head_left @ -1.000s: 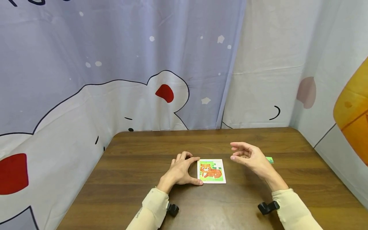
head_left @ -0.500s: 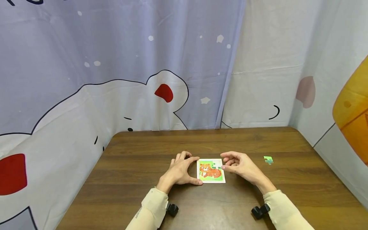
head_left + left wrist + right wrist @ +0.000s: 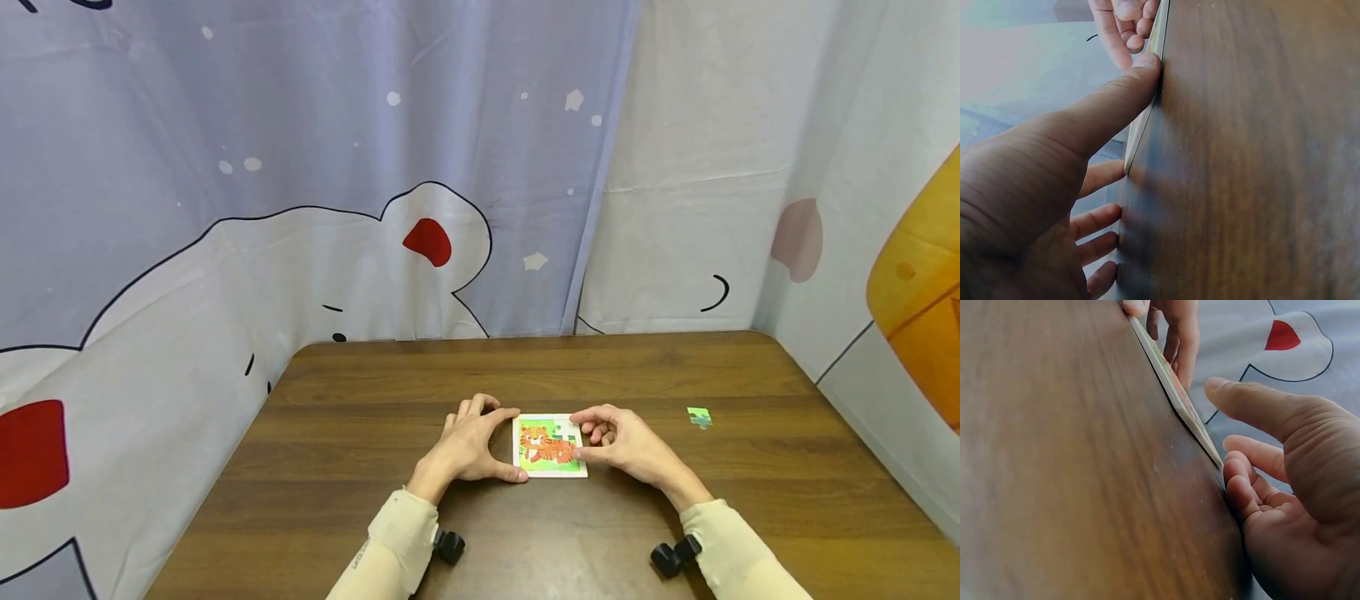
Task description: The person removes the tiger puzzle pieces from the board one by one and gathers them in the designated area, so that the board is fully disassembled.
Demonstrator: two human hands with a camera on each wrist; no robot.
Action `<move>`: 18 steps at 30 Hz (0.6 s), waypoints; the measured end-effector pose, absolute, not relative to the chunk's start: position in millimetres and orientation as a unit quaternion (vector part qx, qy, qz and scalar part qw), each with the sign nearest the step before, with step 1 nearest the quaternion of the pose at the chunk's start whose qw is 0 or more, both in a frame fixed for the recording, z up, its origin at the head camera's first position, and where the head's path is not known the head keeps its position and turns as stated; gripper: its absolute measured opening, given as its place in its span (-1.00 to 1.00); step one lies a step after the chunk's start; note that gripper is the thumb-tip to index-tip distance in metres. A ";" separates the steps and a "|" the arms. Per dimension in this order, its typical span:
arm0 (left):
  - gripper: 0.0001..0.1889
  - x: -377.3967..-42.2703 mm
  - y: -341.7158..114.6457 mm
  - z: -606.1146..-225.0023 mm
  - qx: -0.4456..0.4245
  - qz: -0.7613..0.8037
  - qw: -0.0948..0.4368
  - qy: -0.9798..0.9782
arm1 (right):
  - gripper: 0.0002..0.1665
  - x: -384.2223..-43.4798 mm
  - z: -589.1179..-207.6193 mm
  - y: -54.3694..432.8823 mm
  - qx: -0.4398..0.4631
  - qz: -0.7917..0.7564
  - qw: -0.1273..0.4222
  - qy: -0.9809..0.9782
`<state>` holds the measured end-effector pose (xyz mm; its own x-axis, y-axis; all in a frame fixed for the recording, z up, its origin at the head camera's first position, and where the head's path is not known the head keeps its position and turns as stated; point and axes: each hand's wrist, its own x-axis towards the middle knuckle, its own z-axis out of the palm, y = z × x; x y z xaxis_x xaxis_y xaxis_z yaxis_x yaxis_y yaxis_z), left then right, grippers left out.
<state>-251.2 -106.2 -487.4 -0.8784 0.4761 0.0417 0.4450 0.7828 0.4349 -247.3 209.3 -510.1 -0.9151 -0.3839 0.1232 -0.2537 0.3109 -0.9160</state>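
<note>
white puzzle tray (image 3: 555, 475) flat on the worktop (image 3: 540, 550), between the hands. inside: orange striped tiger picture (image 3: 547, 451) on green, mostly filled, white gap toward the far right. loose green piece (image 3: 699, 415) on the worktop, well right of the tray. left hand (image 3: 467, 446): thumb and index grasping the tray's two left corners. right hand (image 3: 630, 443): fingers released, loosely bent at the tray's right side, thumb raised.

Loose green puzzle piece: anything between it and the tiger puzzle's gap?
Yes: the right hand, at the right edge of the tiger puzzle, lies across the straight path. Between that hand and the loose piece, only table shows.
</note>
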 end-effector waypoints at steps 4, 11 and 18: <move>0.11 -251.5 -106.4 -487.7 0.245 0.222 0.035 0.943 | -0.38 -246.9 -510.4 208.1 -0.204 -0.532 0.051 0.820; 0.11 -252.1 -106.7 -488.3 0.244 0.227 0.032 0.942 | -0.42 -245.6 -511.4 205.3 -0.211 -0.474 0.026 0.855; 0.11 -251.5 -106.3 -487.8 0.244 0.223 0.030 0.943 | -0.50 -245.2 -509.2 204.8 -0.212 -0.457 0.023 0.864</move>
